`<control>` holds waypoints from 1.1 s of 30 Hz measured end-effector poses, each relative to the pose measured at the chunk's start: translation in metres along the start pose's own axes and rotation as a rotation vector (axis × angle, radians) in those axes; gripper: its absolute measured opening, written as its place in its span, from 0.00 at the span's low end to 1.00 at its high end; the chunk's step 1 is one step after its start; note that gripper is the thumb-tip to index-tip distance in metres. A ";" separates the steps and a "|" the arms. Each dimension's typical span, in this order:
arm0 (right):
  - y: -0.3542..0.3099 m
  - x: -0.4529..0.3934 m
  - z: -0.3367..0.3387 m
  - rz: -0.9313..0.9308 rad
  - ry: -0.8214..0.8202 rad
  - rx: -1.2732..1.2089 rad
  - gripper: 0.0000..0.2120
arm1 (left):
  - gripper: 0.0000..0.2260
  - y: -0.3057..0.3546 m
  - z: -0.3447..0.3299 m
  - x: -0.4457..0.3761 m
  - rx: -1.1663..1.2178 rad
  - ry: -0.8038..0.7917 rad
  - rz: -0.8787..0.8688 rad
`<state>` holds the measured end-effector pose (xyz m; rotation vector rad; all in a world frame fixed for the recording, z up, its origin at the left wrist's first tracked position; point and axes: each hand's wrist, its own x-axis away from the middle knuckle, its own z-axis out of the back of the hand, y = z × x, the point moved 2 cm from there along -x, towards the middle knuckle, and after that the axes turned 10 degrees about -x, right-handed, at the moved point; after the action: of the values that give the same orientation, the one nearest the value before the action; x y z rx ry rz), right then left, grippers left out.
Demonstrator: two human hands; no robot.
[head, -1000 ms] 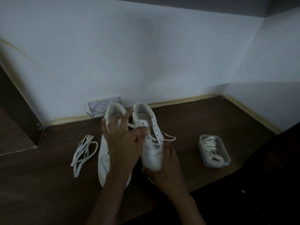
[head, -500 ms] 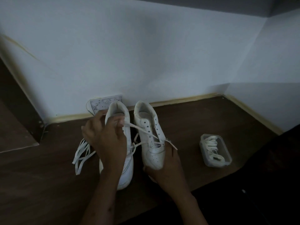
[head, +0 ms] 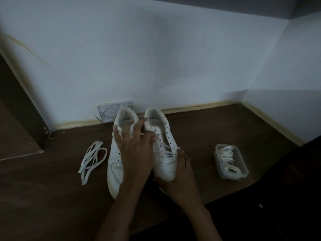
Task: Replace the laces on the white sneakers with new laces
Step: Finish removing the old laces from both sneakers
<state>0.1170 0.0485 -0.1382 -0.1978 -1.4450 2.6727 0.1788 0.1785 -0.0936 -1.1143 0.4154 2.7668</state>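
1. Two forearms come in from the near edge of the dark wooden worktop [head: 52,197], which drops off to black at the lower right, so there is little room on that near-right side.
2. Right hand [head: 177,173] first: it's wrapped around the toe of the right sneaker [head: 165,153], fingers clenched on the front of the shoe, thumb up near the lowest crossings of the lace [head: 164,150].
3. That lace is still threaded through the lower eyelets only; the upper eyelets of the right sneaker stand bare.
4. Left hand [head: 135,150] reaches across over the left sneaker [head: 114,164], covering most of its middle. Its fingertips are pinched on a strand of the lace just by the right sneaker's tongue, other fingers spread toward the shoe openings.
5. The two sneakers sit side by side, touching or nearly so, toes toward the person, heels toward the wall; the left one shows no lace on the part in view.
6. To the left, a loose lace [head: 92,159] lies in a tangled loop on the worktop, just beside the left sneaker but apart from it. Open wood beyond it, out to a stepped edge at far left.
7. To the right, well apart from the shoes, a clear plastic box [head: 231,162] with no lid holds coiled white laces. Bare worktop between it and the right sneaker.
8. Far end: a small patterned card [head: 111,110] leans against the white wall [head: 156,58] right behind the heels, and a pale trim strip runs along the wall's foot, turning the corner at the right.
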 end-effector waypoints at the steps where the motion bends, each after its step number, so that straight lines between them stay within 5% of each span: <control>1: 0.001 0.000 -0.001 -0.005 -0.004 -0.004 0.56 | 0.10 -0.007 0.004 -0.002 0.006 0.027 0.078; 7: 0.007 -0.001 -0.003 -0.034 0.009 -0.055 0.57 | 0.03 -0.046 0.014 -0.008 -0.015 0.070 0.232; 10: 0.003 -0.002 0.001 -0.084 -0.003 -0.125 0.54 | 0.10 -0.043 0.010 -0.003 -0.003 0.015 0.180; 14: -0.004 -0.006 0.011 -0.122 0.120 -0.204 0.35 | 0.11 -0.032 0.018 0.004 0.090 0.053 0.081; 17: -0.012 -0.011 0.018 0.108 0.276 -0.087 0.21 | 0.10 -0.018 0.020 0.017 0.123 0.007 -0.028; 20: -0.015 -0.023 0.016 0.337 0.220 -0.010 0.11 | 0.11 -0.006 0.014 0.043 0.175 -0.055 -0.164; 29: -0.014 -0.037 0.011 0.374 0.116 0.021 0.05 | 0.20 0.011 0.010 0.076 0.256 -0.222 -0.093; 33: -0.009 -0.038 0.025 0.252 0.111 -0.246 0.05 | 0.24 0.011 0.011 0.079 0.283 -0.281 -0.080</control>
<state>0.1507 0.0275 -0.1148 -0.5731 -1.8177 2.6073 0.1125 0.1722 -0.1383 -0.6526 0.6810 2.6333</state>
